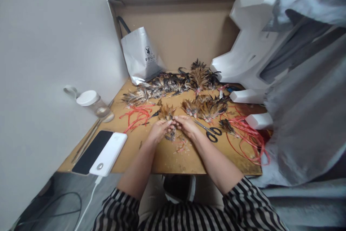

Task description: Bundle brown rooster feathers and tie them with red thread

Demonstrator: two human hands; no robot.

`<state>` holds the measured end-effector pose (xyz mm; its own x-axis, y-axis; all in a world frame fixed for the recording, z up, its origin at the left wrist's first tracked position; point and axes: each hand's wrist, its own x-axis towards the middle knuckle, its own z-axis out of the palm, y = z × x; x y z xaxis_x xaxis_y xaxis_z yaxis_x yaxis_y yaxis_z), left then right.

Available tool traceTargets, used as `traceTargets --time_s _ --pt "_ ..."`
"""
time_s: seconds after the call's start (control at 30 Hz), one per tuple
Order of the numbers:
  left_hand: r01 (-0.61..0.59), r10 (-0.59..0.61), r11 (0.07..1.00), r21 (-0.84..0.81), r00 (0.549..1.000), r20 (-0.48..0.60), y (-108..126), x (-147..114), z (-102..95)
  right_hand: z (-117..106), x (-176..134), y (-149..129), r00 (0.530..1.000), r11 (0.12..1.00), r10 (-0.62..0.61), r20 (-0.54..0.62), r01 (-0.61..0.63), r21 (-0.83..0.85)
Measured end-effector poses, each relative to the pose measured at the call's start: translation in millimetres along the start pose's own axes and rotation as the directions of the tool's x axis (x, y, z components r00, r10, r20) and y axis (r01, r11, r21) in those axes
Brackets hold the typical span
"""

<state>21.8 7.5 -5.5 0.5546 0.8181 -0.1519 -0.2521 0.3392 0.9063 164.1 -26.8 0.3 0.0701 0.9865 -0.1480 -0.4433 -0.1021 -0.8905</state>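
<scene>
Two-handed, holds a small feather bunch (167,112) over the middle of the worktop (173,162), with left grip (160,130) and right grip (187,124) both pinched closed at its lower end, fingertips nearly meeting. Cannot make out exactly what sits between the fingertips. Has reddish scraps (181,146) scattered just below. Near the right wrist, finds black-handled scissors (205,127), blades toward the right grip, and just past the handles a loose feather clump (226,126) beside a heap of red strands (251,141) sprawling over the right side. Farther off, faces a row of feather bundles (205,107), then a taller bundle (199,76) and a dark, mottled feather pile (169,83) stretching left. Beyond the left grip, meets a smaller red tangle (137,115), trailing toward a white power bank (112,151). Just beside that, along the left edge: a dark phone (93,151), thin sticks (86,142) and a white-lidded jar (98,106). At the back, a silver bag (140,56) in front of a brown panel (183,32). On the right, hemmed in by a white foam piece (240,50) and grey cloth (310,115), both partly over the worktop's far corner.
</scene>
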Motion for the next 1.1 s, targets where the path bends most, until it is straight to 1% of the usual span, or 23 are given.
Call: traceTargets --time_s 0.17,0.43,0.6,0.73,0.87,1.1 --pt "-0.007 0.007 1.000 -0.014 1.000 0.013 -0.7 1.4 0.0 2.9 -0.1 3.4 0.999 1.000 -0.006 0.046 0.006 -0.006" --pt "-0.035 0.025 0.986 -0.161 0.998 -0.064 2.1 4.3 -1.8 5.3 -2.2 0.0 0.997 0.997 0.037 0.074 -0.042 0.059" --pt "-0.021 0.009 0.983 -0.182 0.998 -0.068 2.2 5.1 -3.0 6.3 -0.8 3.3 1.000 0.998 0.006 0.006 -0.006 0.062" --pt "-0.012 0.005 0.990 -0.139 0.999 -0.046 0.0 5.0 -2.2 6.5 0.9 6.3 0.996 0.998 -0.070 -0.055 0.070 0.000" --pt "-0.017 0.013 0.997 -0.080 0.999 -0.051 -1.7 4.5 -1.0 8.9 -0.3 5.5 0.986 0.989 -0.131 -0.102 0.123 -0.083" --pt "0.009 -0.010 0.999 -0.035 0.999 -0.034 0.2 1.5 3.0 14.9 -2.1 5.3 0.968 0.975 -0.205 -0.146 0.190 -0.112"
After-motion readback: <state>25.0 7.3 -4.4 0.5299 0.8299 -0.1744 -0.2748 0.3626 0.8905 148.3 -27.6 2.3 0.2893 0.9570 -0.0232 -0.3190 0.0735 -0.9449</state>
